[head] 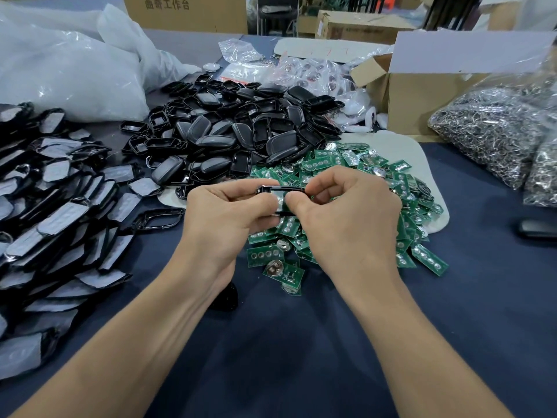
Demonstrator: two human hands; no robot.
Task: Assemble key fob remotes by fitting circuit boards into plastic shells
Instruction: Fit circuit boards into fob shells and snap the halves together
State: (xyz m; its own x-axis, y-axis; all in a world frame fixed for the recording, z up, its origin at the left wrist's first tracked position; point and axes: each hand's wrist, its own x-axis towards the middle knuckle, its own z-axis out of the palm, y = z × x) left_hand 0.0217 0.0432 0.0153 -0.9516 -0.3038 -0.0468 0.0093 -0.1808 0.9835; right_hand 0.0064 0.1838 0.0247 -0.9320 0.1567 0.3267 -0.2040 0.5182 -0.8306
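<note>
**Seating of a board in a shell, over the board heap**

Head view: a black shell (pixel 280 192) is held up between both hands, just above the near edge of the heap of green boards (pixel 346 167). The left hand (pixel 229 212) is curled round the shell's left end, with its thumb laid on the open face. The right hand (pixel 340 212) pinches the right end, its thumb pressed down beside the left one. A circuit board (pixel 278 204) can be glimpsed between the thumbs inside the shell; whether it is fully home cannot be told.

The fitting step is judged to be in hand. Even thumb pressure along the board would be called for next, until it sits flush. A finished place for the piece would then be wanted.

Behind the hands lies a heap of black shells (pixel 241 128). To the left, film-covered pieces (pixel 60 200) are spread over the dark worktop (pixel 301 342). A white mat (pixel 401 146) is seen under the boards. At the right are bags of metal rings (pixel 494 128) and a cardboard box (pixel 422 95), and at the far left a white plastic bag (pixel 60 70). Nothing is seen between the hands and the heaps. Loose boards lie close beneath the wrists, however, and could be swept about.
</note>
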